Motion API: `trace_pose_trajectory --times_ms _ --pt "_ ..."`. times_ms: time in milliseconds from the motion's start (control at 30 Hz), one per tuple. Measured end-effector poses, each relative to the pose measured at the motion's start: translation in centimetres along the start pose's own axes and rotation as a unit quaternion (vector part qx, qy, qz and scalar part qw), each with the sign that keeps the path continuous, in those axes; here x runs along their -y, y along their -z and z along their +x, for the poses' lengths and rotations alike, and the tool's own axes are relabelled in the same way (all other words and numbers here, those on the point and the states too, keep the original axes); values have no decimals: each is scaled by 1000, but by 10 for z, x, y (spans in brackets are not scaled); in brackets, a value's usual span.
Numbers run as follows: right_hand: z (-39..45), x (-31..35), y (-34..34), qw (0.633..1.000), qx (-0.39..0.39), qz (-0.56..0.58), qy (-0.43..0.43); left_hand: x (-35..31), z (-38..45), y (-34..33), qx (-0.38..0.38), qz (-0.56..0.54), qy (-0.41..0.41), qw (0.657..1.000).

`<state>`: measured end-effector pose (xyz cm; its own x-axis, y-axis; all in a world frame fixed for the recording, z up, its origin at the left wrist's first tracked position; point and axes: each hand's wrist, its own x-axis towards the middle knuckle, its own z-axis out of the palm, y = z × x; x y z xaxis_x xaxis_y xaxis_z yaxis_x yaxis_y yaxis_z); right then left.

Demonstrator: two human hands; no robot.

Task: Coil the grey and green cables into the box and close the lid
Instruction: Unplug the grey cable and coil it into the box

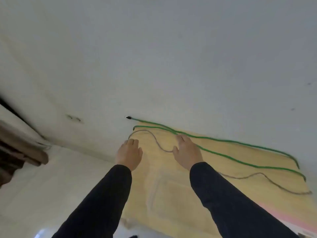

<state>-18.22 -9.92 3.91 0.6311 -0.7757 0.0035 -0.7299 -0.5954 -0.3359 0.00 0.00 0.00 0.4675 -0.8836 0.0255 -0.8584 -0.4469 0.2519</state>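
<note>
In the head view, a pale yellow tabletop (214, 194) fills the lower right of the frame, set against a white wall (171, 48) that takes up the whole upper part. Two arms in black sleeves (103, 200) reach up from the bottom edge towards the centre.

The left hand (129, 154) lies just left of centre at the tabletop's left edge, palm down, fingers straight and close together, gripping nothing. Its fingertips are at or just beside the left end of the grey cable (155, 140); the blur makes contact impossible to judge.

The right hand (187, 152) sits at centre, also palm down with relaxed, extended fingers and the thumb spread to the left. It holds nothing firmly. The grey cable's loop dips to the thumb, and the fingertips reach the point where the green strands cross.

The green cable (240, 162) runs in two long strands from the centre of the frame to the right edge, where each bends downward. Its dark plug (128, 117) lies at upper centre, against the wall. The grey cable snakes from the left hand, passes under the right wrist and reappears at lower right, ending near the tabletop's right edge.

At the left edge stands blurred dark brown furniture (20, 152).
</note>
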Motion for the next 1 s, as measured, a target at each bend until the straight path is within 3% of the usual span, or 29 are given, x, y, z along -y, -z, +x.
trace_pose_trajectory --times_ms 267,433,600,800,1000 --pt "89 69 -78 1000 18 14 8 93 80 -30 18 -102 -3 995" --pt "132 75 -118 999 -18 0 30 116 118 -64 66 -186 -13 980" --pt "161 66 -146 998 -38 -42 32 125 144 -97 46 -264 -32 963" --pt "178 64 -154 998 -21 -56 15 125 163 -103 7 -333 -51 942" --pt "185 74 -118 995 -74 58 22 127 174 -65 -14 -374 -77 924"
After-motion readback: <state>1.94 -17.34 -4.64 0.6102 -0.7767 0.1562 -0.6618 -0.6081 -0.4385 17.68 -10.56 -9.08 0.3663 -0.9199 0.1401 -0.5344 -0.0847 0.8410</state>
